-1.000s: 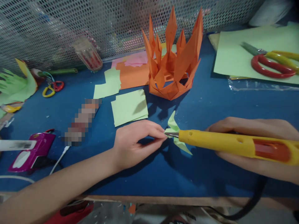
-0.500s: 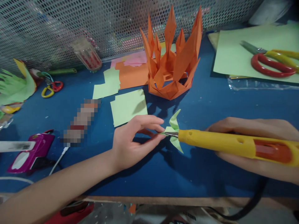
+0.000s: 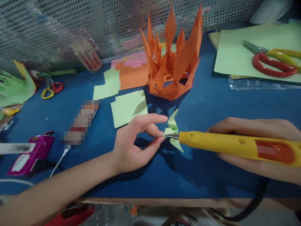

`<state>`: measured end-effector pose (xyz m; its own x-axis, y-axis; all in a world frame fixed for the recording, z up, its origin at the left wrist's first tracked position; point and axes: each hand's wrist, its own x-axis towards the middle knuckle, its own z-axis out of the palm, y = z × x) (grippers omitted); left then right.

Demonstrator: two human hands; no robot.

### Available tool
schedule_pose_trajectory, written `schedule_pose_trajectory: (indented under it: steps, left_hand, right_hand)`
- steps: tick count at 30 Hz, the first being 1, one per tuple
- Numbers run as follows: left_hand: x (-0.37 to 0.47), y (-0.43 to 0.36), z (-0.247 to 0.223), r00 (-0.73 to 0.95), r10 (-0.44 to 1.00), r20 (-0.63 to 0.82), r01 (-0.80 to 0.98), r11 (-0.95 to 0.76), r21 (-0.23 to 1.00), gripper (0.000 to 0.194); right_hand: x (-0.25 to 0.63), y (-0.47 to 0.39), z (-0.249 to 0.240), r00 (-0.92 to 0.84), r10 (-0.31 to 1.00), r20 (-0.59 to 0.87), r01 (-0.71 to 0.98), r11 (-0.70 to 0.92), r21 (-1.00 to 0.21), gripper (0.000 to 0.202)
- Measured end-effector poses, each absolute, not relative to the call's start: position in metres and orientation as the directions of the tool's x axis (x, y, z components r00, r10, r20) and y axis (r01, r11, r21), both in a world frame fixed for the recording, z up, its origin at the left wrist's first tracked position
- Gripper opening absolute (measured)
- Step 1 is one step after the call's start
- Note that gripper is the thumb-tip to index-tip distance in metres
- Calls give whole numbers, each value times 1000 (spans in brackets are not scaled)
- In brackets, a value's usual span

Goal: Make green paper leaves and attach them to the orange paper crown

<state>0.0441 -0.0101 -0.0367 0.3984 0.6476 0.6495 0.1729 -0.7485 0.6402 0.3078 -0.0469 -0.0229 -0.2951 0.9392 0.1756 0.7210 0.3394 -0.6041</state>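
Observation:
My left hand (image 3: 133, 146) pinches the left end of a small light green folded paper piece (image 3: 173, 125) between thumb and a finger, its index finger stretched above. Two pointed, leaf-like flaps stick out from the piece, one up and one down. From the right, my right hand (image 3: 254, 125) is wrapped round a yellow pen-shaped tool (image 3: 216, 142) with an orange see-through window. Its narrow metal tip (image 3: 172, 136) lies over the paper, right at my left fingertips. Whether the tip presses on the paper, I cannot tell.
An orange folded-paper crown (image 3: 174, 72) stands behind my hands. Green paper squares (image 3: 129, 108) lie left of it. Large scissors (image 3: 274, 62) rest on green sheets (image 3: 232, 44) at the right. A purple device (image 3: 33, 153) and small scissors (image 3: 53, 89) lie left. A black cord (image 3: 256, 201) crosses the front edge.
The upper fingers of my left hand have shifted, the index now reaching further right. The green paper piece has tilted slightly and moved a little left; the tool has hardly moved.

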Motion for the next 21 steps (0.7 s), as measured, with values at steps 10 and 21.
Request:
schedule_pose_trajectory:
  steps: [10, 21]
  left_hand:
    - [43, -14, -37, 397, 682, 614, 214, -720, 660, 47]
    - [42, -13, -37, 389, 699, 600, 205, -701, 683, 35]
  right_hand:
    - [306, -46, -22, -281, 945, 166, 733, 323, -599, 22]
    - [298, -49, -18, -146, 970, 194, 802, 231, -550, 11]
